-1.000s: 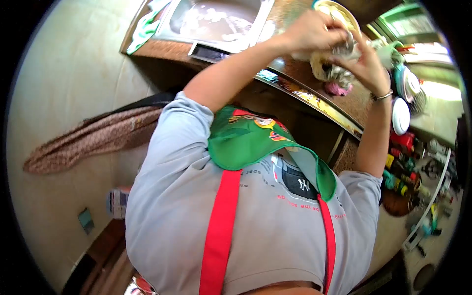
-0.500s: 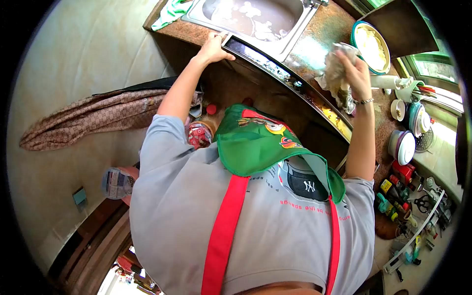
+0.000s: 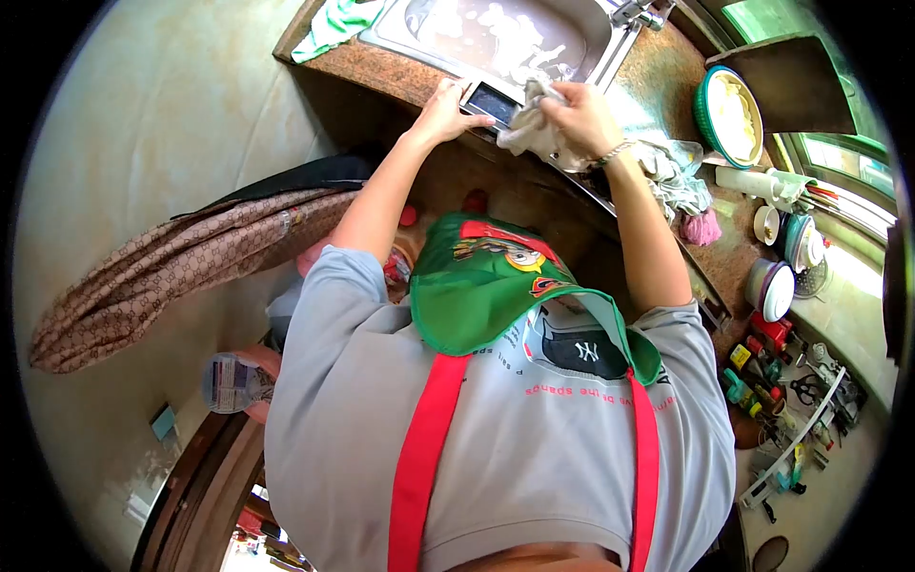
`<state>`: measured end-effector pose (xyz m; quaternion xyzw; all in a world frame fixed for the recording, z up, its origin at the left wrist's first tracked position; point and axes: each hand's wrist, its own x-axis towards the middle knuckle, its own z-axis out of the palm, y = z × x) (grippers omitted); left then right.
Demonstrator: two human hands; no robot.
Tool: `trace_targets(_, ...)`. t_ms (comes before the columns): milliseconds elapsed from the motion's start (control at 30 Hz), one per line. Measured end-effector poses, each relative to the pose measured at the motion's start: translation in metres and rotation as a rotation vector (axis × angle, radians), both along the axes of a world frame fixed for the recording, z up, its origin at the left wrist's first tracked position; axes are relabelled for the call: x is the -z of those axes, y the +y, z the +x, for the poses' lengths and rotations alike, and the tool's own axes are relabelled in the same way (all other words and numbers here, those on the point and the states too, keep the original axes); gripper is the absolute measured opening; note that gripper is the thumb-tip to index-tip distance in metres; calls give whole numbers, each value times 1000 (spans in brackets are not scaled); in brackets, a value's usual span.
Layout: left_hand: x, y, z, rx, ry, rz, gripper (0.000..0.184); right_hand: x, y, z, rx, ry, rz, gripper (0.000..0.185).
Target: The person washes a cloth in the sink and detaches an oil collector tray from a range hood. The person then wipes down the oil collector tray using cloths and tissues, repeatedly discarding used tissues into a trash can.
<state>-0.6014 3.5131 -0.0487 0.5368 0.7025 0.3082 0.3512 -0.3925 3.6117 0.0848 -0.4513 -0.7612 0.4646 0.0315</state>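
Note:
My left hand [image 3: 444, 114] grips the left end of a long dark glossy panel [image 3: 492, 103] along the counter's front edge, below the sink. On that panel, just right of my left hand, my right hand [image 3: 583, 122] holds a crumpled off-white cloth [image 3: 536, 126] bunched under its fingers. The cloth hides part of the panel. Right of my right wrist, a greyish cloth [image 3: 672, 172] lies on the counter, with a pink scrubber [image 3: 701, 228] beside it.
Above my hands is a metal sink [image 3: 610, 57] holding cloudy water and pale pieces. A green cloth [image 3: 334, 29] lies at its left. To the right are a teal-rimmed basin [image 3: 703, 110], stacked bowls [image 3: 777, 291] and bottles [image 3: 743, 391]. A patterned brown cloth [image 3: 191, 257] hangs left.
My left hand moved left from over the counter to the panel's end and stayed there. My right hand carried the off-white cloth left, from the counter onto the panel.

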Motion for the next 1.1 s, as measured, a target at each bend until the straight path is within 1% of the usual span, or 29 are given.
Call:
trace_targets(33,-5,-1,1,19,22,5,88,0,7,7,-15,70,13,24)
trace_targets(67,-5,-2,0,37,46,12,91,-16,8,11,-5,65,62,24)
trace_targets(100,-4,-1,-2,51,31,-21,95,-21,15,18,51,54,-28,23)
trace_targets(133,-3,0,-1,50,25,-23,95,-23,21,26,107,44,-119,22)
trace_targets(200,-2,1,1,46,-1,-8,96,-20,19,24,191,373,-163,23)
trace_targets(233,1,1,1,49,-4,-7,96,-23,18,26,123,367,-156,26)
trace_targets(267,5,2,2,61,37,43,96,-19,16,24,108,230,-220,32)
trace_targets(300,5,4,2,71,80,96,97,-8,17,18,5,199,-307,37)
trace_targets(367,3,7,3,76,60,62,94,22,5,0,-150,149,-282,48)
trace_targets(400,0,7,2,77,42,24,92,38,-5,-11,-202,134,-167,55)
trace_targets(467,3,9,-1,79,14,5,91,66,-16,-21,-484,119,373,48)
trace_targets(500,6,9,0,70,8,14,89,81,-20,-24,-485,115,348,57)
trace_targets(533,10,9,0,63,1,21,87,95,-22,-25,-530,59,487,65)
trace_targets(567,6,9,0,64,17,21,82,96,-20,-28,-585,7,514,68)
trace_targets(600,3,11,0,66,23,22,82,97,-18,-30,-640,-45,542,72)
trace_targets(633,0,11,-1,74,41,36,80,99,-16,-32,-636,-41,541,72)
trace_targets(700,2,13,-3,93,66,79,77,89,-14,-38,-737,-98,506,75)
trace_targets(733,2,17,-5,97,66,75,77,97,-14,-39,-733,-98,502,75)
trace_targets(800,1,21,-8,184,59,127,71,113,-13,-43,-676,35,603,81)
trace_targets(867,1,21,-9,203,81,115,69,124,-19,-40,-640,9,624,81)
trace_targets(933,0,24,-11,206,122,104,70,130,-23,-42,-558,-12,664,80)
trace_targets(1000,0,24,-12,218,175,135,72,127,-27,-41,-552,-28,638,78)
trace_targets(1067,-1,26,-13,215,190,30,80,123,-28,-38,-520,0,635,76)
trace_targets(1100,-2,27,-14,214,195,32,80,121,-29,-35,-519,5,638,76)
